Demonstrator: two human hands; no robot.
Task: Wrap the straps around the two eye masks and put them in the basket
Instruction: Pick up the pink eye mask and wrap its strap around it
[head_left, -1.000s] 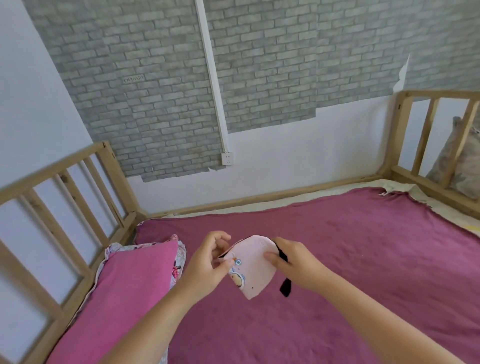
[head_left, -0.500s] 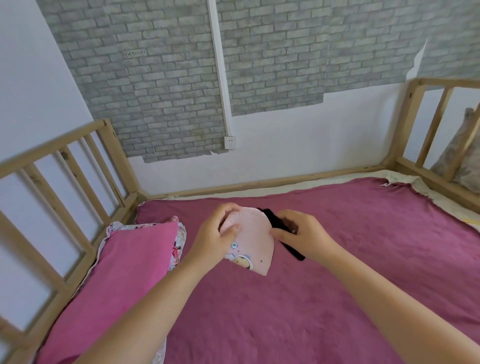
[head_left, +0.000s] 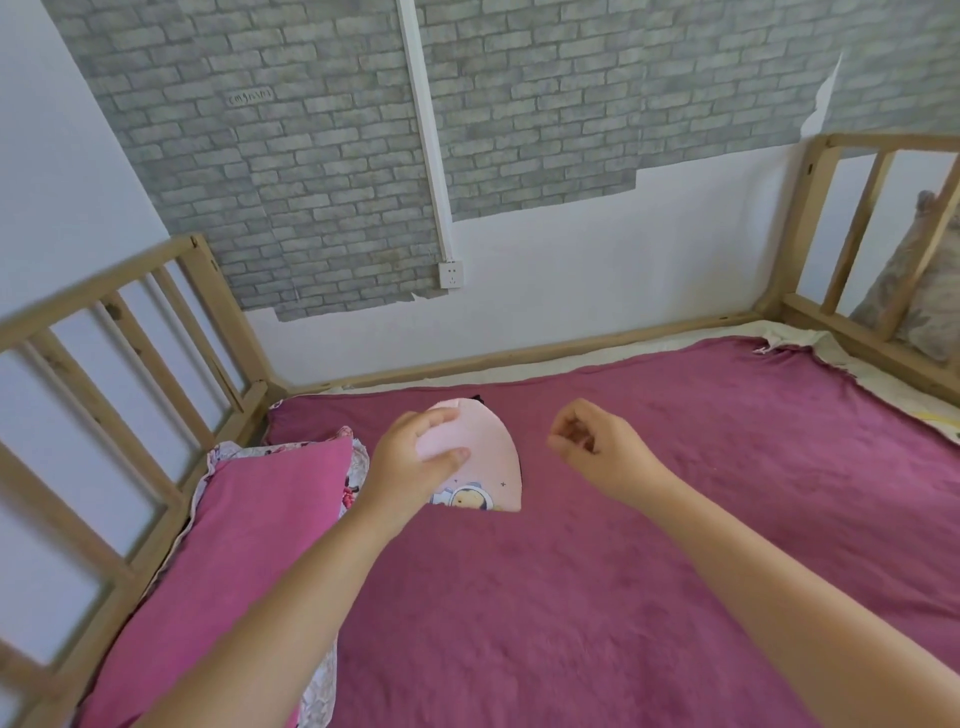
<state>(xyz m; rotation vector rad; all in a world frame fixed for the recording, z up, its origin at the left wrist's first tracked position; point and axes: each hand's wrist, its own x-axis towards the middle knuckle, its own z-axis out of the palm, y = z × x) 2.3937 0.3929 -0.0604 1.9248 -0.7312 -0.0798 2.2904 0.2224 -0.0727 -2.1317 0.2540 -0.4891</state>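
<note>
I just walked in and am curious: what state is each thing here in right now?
Pink eye mask: folded, held above the bed.
Black strap: mostly hidden behind the mask.
Left hand: gripping the mask.
Right hand: empty, loosely curled, apart from the mask.
Pink pillow: lying against the rail.
Bed cover: spread flat.
Basket: not in view.

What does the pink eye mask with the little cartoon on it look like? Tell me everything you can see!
The eye mask is pale pink, soft-looking fabric, folded so it shows a rounded top and a straighter bottom edge. A small cartoon figure in a round helmet is printed near its lower edge, with tiny star marks beside it. Thin slivers of black strap peek out at its top and along its right edge. The left hand holds its left side, thumb on the front and fingers curled over the top. It is above the purple-pink bed cover; whether it touches is unclear.
</note>
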